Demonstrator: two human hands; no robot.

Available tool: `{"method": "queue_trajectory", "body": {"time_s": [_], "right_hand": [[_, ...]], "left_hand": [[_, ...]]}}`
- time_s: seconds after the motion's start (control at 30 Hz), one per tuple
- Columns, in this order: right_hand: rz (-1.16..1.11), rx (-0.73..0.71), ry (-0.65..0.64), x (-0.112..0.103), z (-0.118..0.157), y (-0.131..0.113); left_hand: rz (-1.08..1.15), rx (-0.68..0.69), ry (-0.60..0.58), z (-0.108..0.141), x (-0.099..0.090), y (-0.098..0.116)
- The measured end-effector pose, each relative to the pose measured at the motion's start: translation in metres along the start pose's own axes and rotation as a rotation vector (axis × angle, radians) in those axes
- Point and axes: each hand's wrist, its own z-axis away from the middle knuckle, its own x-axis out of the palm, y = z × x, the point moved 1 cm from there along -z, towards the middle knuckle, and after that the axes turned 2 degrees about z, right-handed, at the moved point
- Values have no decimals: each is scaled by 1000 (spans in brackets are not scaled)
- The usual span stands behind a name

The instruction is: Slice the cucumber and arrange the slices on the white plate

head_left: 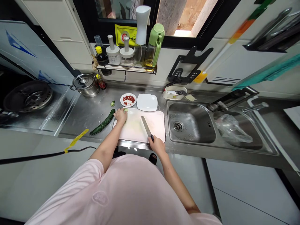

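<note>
My right hand (pixel 157 147) is shut on the black handle of a kitchen knife (pixel 146 126), whose blade rests on a white cutting board (pixel 157 125). My left hand (pixel 120 115) is curled over a small piece of cucumber (pixel 126 110) at the board's far left corner. Left of the board, a long dark green cucumber (pixel 102 122) lies on the steel counter, with a single slice (pixel 112 103) beyond it. Behind the board are a small plate of chopped red chili (pixel 128 100) and a bare white plate (pixel 147 102).
A double steel sink (pixel 191 122) lies right of the board, with a plastic bag (pixel 231 128) in its far basin. A steel pot (pixel 85 85) stands at the left by a gas hob (pixel 28 96). Bottles and jars crowd a wall shelf (pixel 126 68).
</note>
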Motion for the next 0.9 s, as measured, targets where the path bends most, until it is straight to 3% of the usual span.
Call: {"method": "queue_trajectory", "body": {"time_s": [0.3,0.9], "right_hand": [[-10,-5,7,1,-2,1],[-13,-2,13,4,-5,4]], "left_hand": [[-137,64,-15,-10,8,2],[-86,30,-77,-24,11,3]]}}
